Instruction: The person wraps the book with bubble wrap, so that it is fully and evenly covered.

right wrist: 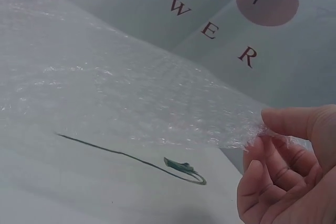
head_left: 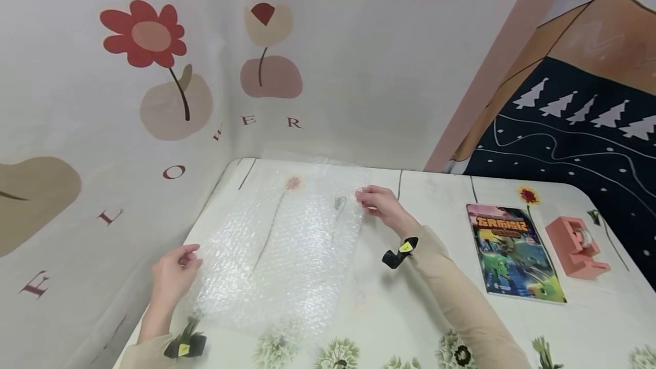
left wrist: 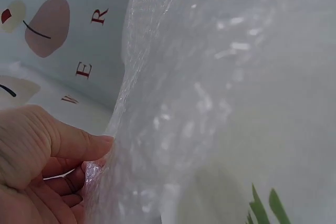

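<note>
Over the left part of the counter (head_left: 430, 204), a bubble wrap sheet (head_left: 292, 255) is held by opposite edges, the left hand (head_left: 174, 275) and the right hand (head_left: 383, 206) each pinching it between thumb and fingers. Its far edge lies near the wall covering (head_left: 359, 73), lettered "F L O W E R". Rightward, a strip of counter separates it from a book (head_left: 515, 255), title not reliably legible, with a pink tape dispenser (head_left: 569, 252) just beside.

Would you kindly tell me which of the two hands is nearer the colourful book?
The right hand, pinching the right edge of the bubble wrap, is nearer the colourful book; the left hand pinches the opposite edge, farther away.
</note>
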`<action>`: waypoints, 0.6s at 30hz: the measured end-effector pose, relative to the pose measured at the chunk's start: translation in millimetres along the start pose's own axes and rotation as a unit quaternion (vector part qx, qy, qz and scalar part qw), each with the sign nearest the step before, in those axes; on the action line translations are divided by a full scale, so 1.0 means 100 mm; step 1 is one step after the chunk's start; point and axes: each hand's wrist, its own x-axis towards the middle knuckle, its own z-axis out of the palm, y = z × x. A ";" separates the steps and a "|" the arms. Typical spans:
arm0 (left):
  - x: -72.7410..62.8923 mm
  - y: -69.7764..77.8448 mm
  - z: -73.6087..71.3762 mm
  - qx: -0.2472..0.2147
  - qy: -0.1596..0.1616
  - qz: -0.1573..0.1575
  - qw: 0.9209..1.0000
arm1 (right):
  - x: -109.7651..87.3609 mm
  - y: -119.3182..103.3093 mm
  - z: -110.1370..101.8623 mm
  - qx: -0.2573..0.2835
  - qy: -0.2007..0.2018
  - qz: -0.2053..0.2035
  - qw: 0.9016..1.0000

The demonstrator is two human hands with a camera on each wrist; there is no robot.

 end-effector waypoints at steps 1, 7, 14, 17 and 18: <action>0.00 0.02 0.00 0.000 -0.001 0.004 1.000 | -0.02 0.00 -0.03 0.002 0.004 -0.001 1.000; 0.04 0.11 0.00 -0.006 -0.005 0.039 0.999 | -0.17 0.02 -0.17 -0.004 0.024 -0.004 1.000; 0.06 0.20 0.02 -0.024 -0.019 0.079 0.996 | -0.32 0.06 -0.31 0.003 0.035 -0.014 0.999; 0.10 0.18 0.07 -0.025 -0.020 0.092 0.995 | -0.38 0.08 -0.37 0.004 0.040 -0.023 0.999; 0.10 0.20 0.07 -0.026 -0.022 0.093 0.995 | -0.39 0.08 -0.38 0.004 0.042 -0.025 0.999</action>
